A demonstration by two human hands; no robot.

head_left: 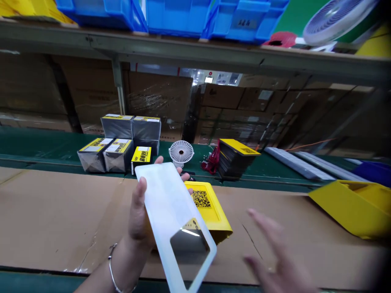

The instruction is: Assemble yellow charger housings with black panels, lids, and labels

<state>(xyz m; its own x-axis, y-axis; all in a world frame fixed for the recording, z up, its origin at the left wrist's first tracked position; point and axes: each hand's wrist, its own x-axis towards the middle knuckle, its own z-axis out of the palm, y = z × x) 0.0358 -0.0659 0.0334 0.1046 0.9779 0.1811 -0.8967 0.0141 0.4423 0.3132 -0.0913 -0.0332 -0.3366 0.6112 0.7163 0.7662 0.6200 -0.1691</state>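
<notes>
My left hand (142,215) is closed round a flat white panel (171,199) with rounded corners, the thumb on its left edge and fingertips showing past its right edge. Near the panel's lower end is a dark, glossy angular window with a gold patch at its top. Partly behind the panel, on the cardboard, sits a yellow bin (216,211) with a QR code on it. To the right, my right hand (277,256) is smeared by motion. Its thumb and forefinger are apart, and nothing shows between them.
Wrapped packs (119,152) and a small white fan (181,152) stand at the back. Beside a red tangle (211,160) leans a stack of dark, yellow-topped boxes (233,162). Another yellow bin (345,207) lies at right. Blue bins (177,16) line the overhead shelf.
</notes>
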